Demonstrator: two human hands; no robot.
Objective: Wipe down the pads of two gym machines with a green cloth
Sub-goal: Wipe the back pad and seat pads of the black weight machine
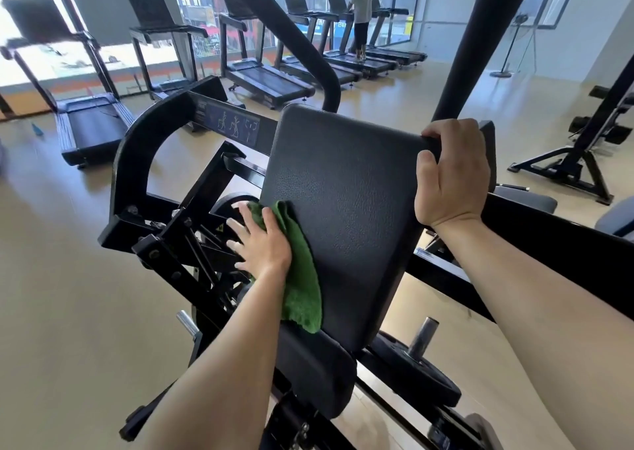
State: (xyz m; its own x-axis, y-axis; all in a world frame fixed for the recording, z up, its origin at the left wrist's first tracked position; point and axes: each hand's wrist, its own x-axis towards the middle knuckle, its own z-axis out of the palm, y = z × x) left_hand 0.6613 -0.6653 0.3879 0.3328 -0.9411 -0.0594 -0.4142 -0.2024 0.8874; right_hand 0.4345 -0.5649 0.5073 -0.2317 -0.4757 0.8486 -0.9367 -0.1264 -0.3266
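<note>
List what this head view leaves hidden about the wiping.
Head view only:
Rear face of the back pad: hidden by the pad itself.
Fingertips of the right hand: curled behind the pad's top edge.
Pad's left edge: covered by the green cloth and the left hand.
Wording on the instruction sticker: too small to read.

So the left hand (262, 243) is flat, fingers spread, pressing the green cloth (302, 278) against the left edge of the black back pad (343, 209), with the cloth hanging down toward the seat pad (315, 370). The right hand (449, 178) grips the pad's top right corner. There's a row of treadmills (271, 82) far off by the windows, with a person (362, 13) standing on one.
</note>
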